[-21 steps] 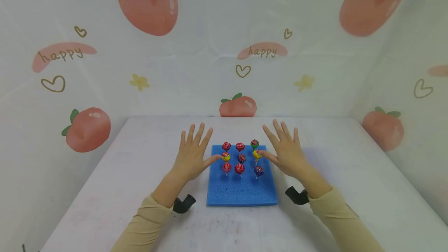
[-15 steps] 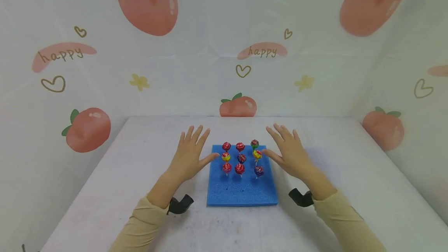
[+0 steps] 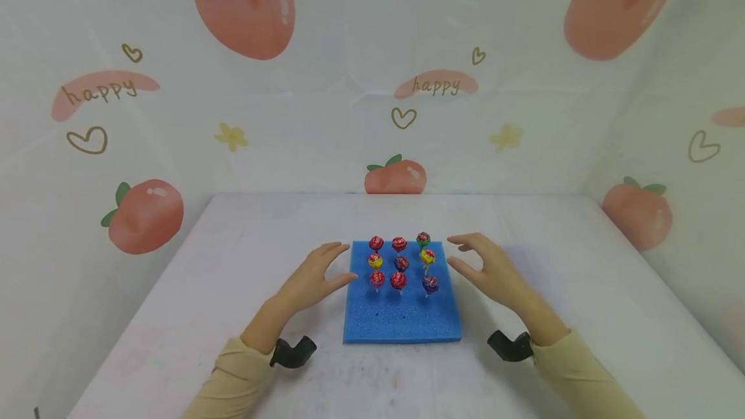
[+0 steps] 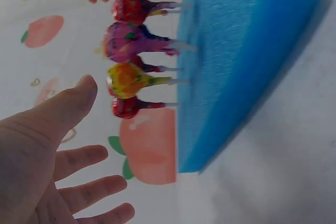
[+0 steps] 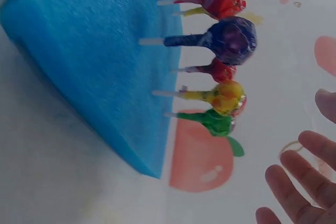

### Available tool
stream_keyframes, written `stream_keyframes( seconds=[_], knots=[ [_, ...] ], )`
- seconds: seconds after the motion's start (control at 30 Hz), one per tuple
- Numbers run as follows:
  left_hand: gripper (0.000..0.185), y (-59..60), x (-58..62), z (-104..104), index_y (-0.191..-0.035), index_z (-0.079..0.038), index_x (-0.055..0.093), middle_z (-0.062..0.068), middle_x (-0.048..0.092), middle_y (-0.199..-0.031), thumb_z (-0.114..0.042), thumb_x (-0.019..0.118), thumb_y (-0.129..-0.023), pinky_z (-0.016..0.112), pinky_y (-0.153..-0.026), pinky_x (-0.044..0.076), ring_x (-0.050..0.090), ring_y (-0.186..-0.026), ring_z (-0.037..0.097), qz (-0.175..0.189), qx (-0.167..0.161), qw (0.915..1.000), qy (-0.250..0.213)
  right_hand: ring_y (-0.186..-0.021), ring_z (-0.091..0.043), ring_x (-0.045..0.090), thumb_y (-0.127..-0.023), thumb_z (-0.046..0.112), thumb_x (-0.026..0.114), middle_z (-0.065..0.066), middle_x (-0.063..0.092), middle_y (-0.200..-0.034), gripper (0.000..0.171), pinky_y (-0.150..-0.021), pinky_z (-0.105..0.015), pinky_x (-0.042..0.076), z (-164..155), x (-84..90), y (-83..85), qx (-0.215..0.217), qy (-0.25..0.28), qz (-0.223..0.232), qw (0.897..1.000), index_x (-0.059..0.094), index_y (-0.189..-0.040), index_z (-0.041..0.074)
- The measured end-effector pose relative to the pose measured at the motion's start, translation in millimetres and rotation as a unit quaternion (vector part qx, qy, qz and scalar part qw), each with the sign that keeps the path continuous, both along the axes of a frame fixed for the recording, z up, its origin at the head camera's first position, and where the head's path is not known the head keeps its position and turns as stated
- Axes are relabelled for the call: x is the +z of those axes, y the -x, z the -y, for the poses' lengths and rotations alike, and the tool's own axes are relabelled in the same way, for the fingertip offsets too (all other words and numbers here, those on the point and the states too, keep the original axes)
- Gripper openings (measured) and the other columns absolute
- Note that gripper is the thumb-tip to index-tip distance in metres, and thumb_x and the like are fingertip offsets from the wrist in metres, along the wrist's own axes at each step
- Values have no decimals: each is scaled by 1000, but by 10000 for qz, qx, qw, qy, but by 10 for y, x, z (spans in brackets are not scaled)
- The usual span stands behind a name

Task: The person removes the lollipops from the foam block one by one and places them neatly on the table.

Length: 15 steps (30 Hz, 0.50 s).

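Observation:
A blue foam block [image 3: 401,315] lies on the white table [image 3: 204,315]. Several wrapped lollipops [image 3: 399,262] stand upright in its far half, in three rows of three. My left hand [image 3: 317,277] hovers just left of the block, palm inward, fingers loosely bent, holding nothing. My right hand [image 3: 489,267] hovers just right of it in the same pose. In the left wrist view my left hand [image 4: 47,150] is spread beside the yellow lollipop [image 4: 126,78] and the foam block [image 4: 231,61]. In the right wrist view the fingers [image 5: 302,190] of my right hand show near the green lollipop [image 5: 216,121].
White walls printed with peaches and hearts close in the table at the back [image 3: 396,176], left and right. Black wrist-camera mounts [image 3: 293,351] sit under each beige sleeve. Bare table surface lies on both sides of the block.
Both hands have lowered and pulled back towards me. Their fingers, earlier spread straight upward, now bend loosely inward towards the lollipops.

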<state>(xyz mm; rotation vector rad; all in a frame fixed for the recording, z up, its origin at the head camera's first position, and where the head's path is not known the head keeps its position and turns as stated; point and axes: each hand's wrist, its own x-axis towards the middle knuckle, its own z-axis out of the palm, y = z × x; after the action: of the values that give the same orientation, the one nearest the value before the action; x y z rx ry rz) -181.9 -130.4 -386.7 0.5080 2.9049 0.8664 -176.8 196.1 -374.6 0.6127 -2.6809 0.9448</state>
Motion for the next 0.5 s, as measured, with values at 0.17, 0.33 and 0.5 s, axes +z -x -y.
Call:
stream_keyframes(
  seconds=[0.17, 0.33, 0.5],
  knots=[
    [66, -12, -130, -15, -140, -11, 42, 17, 41, -144, -40, 65, -85, 57, -106, 37, 36, -135, 37, 336, -112, 9993, -108, -98, -26, 63, -87, 18, 66, -14, 64, -113, 34, -89, -50, 52, 7, -112, -32, 225, 443, 418, 9979, 60, -117, 3],
    [67, -19, -222, -40, -139, -9, 44, 18, 43, -142, -40, 67, -84, 56, -106, 37, 39, -133, 36, 537, -234, 9981, -185, -98, -26, 64, -87, 18, 65, -15, 64, -113, 33, -90, -48, 52, 14, -213, -45, 476, 813, 945, 9911, 59, -116, 3],
    [68, -4, -323, -56, -140, -10, 43, 18, 43, -142, -41, 66, -84, 53, -108, 36, 39, -133, 36, 529, -353, 9979, -106, -98, -28, 63, -85, 19, 68, -17, 63, -115, 37, -90, -46, 52, 20, -308, -38, 717, 979, 1290, 9842, 59, -116, 0]
  ],
)
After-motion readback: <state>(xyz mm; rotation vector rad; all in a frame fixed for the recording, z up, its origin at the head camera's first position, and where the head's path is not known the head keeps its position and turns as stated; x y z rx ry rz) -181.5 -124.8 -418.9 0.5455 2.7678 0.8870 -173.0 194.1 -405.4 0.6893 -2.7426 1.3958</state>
